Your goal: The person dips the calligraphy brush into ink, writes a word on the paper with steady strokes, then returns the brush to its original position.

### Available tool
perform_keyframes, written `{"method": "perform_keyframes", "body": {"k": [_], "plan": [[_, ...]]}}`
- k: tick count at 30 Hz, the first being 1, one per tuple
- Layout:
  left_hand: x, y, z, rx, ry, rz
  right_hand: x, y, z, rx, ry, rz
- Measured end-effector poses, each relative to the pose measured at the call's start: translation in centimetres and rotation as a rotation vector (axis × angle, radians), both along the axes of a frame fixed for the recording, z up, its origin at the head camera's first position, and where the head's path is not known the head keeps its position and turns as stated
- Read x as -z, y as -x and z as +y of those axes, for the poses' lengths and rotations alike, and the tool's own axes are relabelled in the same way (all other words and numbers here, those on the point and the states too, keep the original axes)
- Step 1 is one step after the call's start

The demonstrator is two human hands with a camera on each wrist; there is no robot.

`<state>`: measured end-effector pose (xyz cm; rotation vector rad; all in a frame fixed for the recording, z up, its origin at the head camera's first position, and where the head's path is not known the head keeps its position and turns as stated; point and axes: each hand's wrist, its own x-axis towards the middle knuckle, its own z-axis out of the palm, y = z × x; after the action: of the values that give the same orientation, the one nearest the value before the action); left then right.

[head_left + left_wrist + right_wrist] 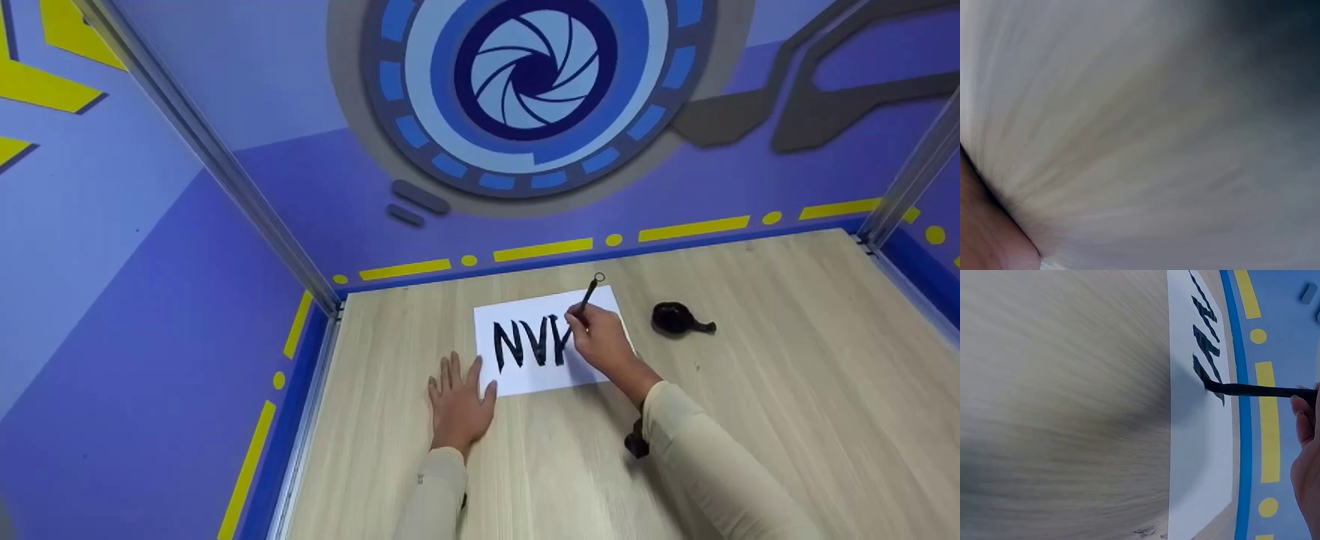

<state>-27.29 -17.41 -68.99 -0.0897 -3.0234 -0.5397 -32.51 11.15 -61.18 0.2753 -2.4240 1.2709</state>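
Observation:
A white sheet of paper point(525, 382) lies on the wooden table, with thick black letter strokes point(508, 346) painted across its left and middle part. My right hand point(604, 341) pinches a dark brush point(590, 291) with a small ring at its top end. In the right wrist view the tip of the brush point(1258, 390) meets the black strokes on the paper point(1196, 455). Flat on the table, fingers spread, my left hand point(461, 405) touches the paper's left edge with its fingertips. The left wrist view shows only a blurred tabletop and a bit of the hand point(988, 242).
To the right of the paper sits a small black ink dish point(673, 319) with a handle or spout. Blue and purple printed wall panels point(300, 187) enclose the table point(787, 360) at the back and sides, with metal posts point(217, 165) in the corners.

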Motion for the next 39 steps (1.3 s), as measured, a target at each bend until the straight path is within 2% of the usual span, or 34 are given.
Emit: {"method": "perform_keyframes", "body": {"k": [3, 6, 10, 13, 20, 27, 33, 39], "plan": [[-0.3, 0.1, 0.2, 0.002, 0.008, -0.008, -0.1, 0.1, 0.0, 0.012, -0.004, 0.029], [-0.5, 0.2, 0.4, 0.006, 0.019, -0.014, 0.0, 0.2, 0.1, 0.035, -0.012, 0.1], [-0.7, 0.2, 0.5, 0.013, -0.002, 0.003, 0.1, 0.2, 0.4, 0.104, 0.013, 0.214], [-0.6, 0.3, 0.4, 0.015, -0.017, 0.024, 0.0, 0.2, 0.6, 0.153, 0.044, 0.256], [0.3, 0.7, 0.1, -0.006, 0.025, 0.028, -0.5, 0.0, 1.2, 0.184, 0.085, 0.221], [0.0, 0.6, -0.1, -0.004, 0.029, -0.008, -0.7, -0.3, 1.3, 0.2, 0.073, 0.179], [-0.2, 0.3, -0.1, -0.007, 0.02, -0.006, -0.5, -0.5, 1.5, 0.186, 0.055, 0.145], [0.0, 0.0, 0.1, -0.002, 0.011, 0.004, -0.1, -0.6, 1.8, 0.157, 0.047, 0.135]]}}
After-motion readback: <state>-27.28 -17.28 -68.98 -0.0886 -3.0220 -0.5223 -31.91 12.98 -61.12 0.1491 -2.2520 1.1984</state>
